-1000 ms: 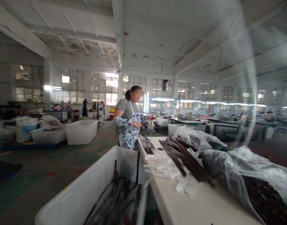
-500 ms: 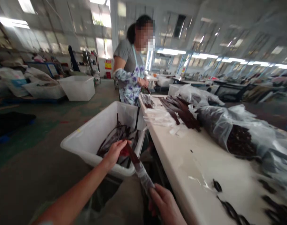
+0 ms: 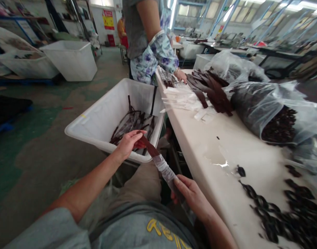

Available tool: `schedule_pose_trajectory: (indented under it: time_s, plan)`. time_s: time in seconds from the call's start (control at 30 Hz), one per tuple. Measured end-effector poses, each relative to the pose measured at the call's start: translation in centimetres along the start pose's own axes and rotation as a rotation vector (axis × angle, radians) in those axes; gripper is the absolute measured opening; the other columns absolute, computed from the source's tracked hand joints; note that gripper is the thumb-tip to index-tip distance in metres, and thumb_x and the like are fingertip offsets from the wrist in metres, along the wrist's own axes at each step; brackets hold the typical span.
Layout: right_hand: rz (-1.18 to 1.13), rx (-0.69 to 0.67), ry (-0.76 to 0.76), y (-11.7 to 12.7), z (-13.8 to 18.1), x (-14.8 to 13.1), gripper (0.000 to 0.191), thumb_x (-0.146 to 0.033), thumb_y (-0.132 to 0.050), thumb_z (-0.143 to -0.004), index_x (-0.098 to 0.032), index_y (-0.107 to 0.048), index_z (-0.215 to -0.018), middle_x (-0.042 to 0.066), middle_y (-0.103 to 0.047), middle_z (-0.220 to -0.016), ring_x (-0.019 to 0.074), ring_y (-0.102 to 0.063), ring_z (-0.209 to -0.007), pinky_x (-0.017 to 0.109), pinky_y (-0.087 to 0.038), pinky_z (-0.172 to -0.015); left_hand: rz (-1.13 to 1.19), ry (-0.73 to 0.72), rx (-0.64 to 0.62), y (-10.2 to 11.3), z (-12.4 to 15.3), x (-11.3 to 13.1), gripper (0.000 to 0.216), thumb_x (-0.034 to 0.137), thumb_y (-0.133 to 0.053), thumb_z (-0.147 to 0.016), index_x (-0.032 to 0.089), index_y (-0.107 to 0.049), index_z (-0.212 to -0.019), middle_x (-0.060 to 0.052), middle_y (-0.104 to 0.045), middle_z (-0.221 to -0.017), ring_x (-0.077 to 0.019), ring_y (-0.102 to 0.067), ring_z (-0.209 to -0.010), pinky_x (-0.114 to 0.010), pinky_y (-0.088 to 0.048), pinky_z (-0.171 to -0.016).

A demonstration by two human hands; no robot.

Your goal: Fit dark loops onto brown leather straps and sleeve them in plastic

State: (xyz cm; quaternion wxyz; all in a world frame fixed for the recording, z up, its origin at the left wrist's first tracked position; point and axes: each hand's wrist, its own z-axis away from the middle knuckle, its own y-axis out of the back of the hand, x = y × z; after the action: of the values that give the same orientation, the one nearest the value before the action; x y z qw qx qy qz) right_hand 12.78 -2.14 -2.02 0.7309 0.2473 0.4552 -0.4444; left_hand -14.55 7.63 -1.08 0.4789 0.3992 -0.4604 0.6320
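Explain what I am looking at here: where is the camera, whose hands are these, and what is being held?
There is no machine. The picture comes from a camera worn on a person's head, looking forward and down, so the two arms at the bottom are the wearer's own. The left hand grips one end of a brown strap; the right hand grips the other end, which sits in a clear plastic sleeve. Just beyond the left hand stands a white bin holding more straps. To the right is a white table with a pile of brown straps, clear bags of dark pieces and loose dark links. The flowered sleeve at the far end belongs to a co-worker.
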Motion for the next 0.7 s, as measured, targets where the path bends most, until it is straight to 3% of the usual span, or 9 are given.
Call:
schedule_pose_trajectory:
  time_s: [0.13, 0.2, 0.4, 0.7]
  plan:
    - [0.129, 0.089, 0.167, -0.3, -1.1, -1.5, 0.048, -0.061, -0.047, -0.092, -0.018, -0.062, -0.104, 0.005, -0.069, -0.095, 0.0192, -0.062, -0.087, 0.028, -0.047, -0.076, -0.062, -0.012, -0.055, -1.2, 1.3, 0.2, 0.039, 0.038, -0.071, -0.072, 0.014, -0.069, -0.102, 0.0, -0.07, -0.065, -0.0127, -0.064, -0.05, -0.02, -0.047, -0.048]
    - [0.159, 0.104, 0.222, -0.7, -2.3, -1.9, 0.045, -0.058, -0.05, -0.092, -0.018, -0.064, -0.107, 0.005, -0.068, -0.099, 0.0194, -0.061, -0.092, 0.029, -0.046, -0.081, -0.103, -0.021, -0.101, -2.0, 2.0, 0.1, 0.041, 0.041, -0.07, -0.074, 0.013, -0.067, -0.104, -0.001, -0.07, -0.066, -0.0136, -0.065, -0.052, -0.021, -0.048, -0.049]
    - [-0.051, 0.047, 0.159, -2.1, -4.4, -1.0, 0.045, -0.061, -0.058, -0.085, -0.017, -0.059, -0.08, 0.001, -0.062, -0.067, 0.0128, -0.057, -0.061, 0.025, -0.046, -0.061, -0.198, -0.049, -0.161, -3.3, 2.7, -0.6, 0.041, 0.042, -0.069, -0.075, 0.012, -0.066, -0.103, -0.002, -0.071, -0.068, -0.0147, -0.067, -0.054, -0.021, -0.048, -0.051]
    - [-0.286, -0.014, 0.009, -1.2, -1.3, 0.2, 0.045, -0.06, -0.065, -0.081, -0.016, -0.057, -0.078, -0.002, -0.061, -0.062, 0.0087, -0.055, -0.052, 0.021, -0.043, -0.054, -0.178, 0.036, -0.129, -2.5, 2.2, -1.9, 0.041, 0.039, -0.069, -0.074, 0.012, -0.065, -0.105, -0.002, -0.071, -0.068, -0.0127, -0.065, -0.053, -0.02, -0.047, -0.05]
